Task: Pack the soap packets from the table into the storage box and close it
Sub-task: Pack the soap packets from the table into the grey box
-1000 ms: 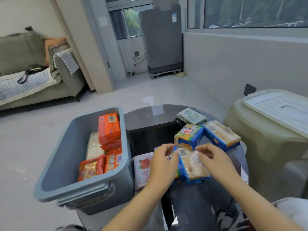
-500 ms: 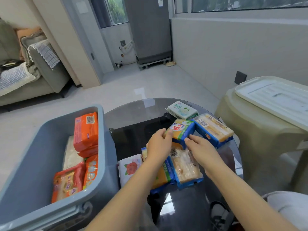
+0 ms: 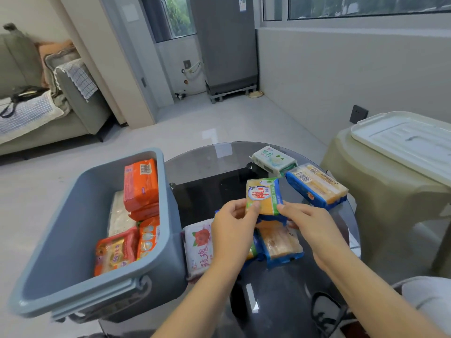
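Glass table: both hands' grip closed on yellow packet, beside box.

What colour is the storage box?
Blue-grey storage box, seen in the head view.

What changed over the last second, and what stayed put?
Both hands left the blue-wrapped packet and moved farther out; left hand and right hand now share a grip on the yellow-green packet, tilted up. Storage box contents and other table packets unchanged.
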Motion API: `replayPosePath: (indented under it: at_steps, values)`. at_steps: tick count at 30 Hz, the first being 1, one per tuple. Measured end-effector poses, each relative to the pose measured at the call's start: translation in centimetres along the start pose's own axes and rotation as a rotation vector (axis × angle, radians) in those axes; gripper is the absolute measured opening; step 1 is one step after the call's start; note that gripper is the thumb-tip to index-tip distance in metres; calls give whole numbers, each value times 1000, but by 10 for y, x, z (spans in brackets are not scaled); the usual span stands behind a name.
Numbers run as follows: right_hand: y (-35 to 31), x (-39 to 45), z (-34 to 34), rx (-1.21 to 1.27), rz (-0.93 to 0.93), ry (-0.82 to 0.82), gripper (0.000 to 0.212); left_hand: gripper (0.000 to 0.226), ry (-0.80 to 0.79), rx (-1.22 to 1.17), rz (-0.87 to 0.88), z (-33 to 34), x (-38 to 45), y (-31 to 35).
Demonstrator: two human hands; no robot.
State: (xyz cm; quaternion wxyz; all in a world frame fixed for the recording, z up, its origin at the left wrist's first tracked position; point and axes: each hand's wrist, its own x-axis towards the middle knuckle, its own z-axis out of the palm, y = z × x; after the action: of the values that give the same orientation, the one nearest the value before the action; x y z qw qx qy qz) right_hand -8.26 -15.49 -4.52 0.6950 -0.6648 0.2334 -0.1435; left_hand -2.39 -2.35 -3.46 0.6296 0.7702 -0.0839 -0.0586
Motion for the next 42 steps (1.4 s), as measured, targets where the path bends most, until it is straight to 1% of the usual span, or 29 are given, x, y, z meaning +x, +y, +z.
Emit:
replayPosePath:
  at_steps: [3,5,7,10,12,14,18,20,22,24,29,31,34,36,38,42]
  values:
    - [0,-13,5,-16,-20,-89,26,14,55,-62,-7,-13,-15,-2]
    - [-1,-20,10,-28,-5,-144,21,17,76,-52,-11,-23,-23,-4]
    - [-1,-24,15,-52,21,-188,11,14,85,-74,-25,-32,-31,-6]
    - [-1,-26,20,-104,19,-246,14,7,95,-103,-42,-43,-41,-10]
    - [-1,-27,22,-176,3,-260,16,12,95,-79,-65,-48,-46,-14]
    - [-1,-27,23,-282,-24,-259,24,17,88,-48,-85,-51,-49,-17]
    - [1,-29,28,-555,-147,-198,30,21,50,14,-94,-54,-47,-14]
    - [0,-28,31,-589,-157,-193,30,20,4,85,-103,-55,-40,-12]
    - [-3,-26,33,-647,-150,-216,30,22,-81,134,-122,-56,-34,-9]
    - [-5,-24,36,-700,-149,-248,33,22,-135,129,-155,-58,-30,-6]
    - [-10,-18,41,-794,-119,-301,33,10,-172,102,-240,-57,-23,-2]
    - [-11,-14,44,-786,-86,-312,34,13,-184,101,-251,-54,-21,-1]
    - [-11,-12,49,-751,-45,-302,34,21,-119,59,-254,-47,-20,-3]
    - [-11,-13,49,-691,-39,-289,33,19,-66,4,-233,-44,-22,-7]
    - [-8,-16,49,-608,-39,-247,33,12,-55,-40,-208,-44,-22,-11]
    - [-3,-20,48,-468,-50,-157,29,12,-63,-143,-255,-45,-21,-10]
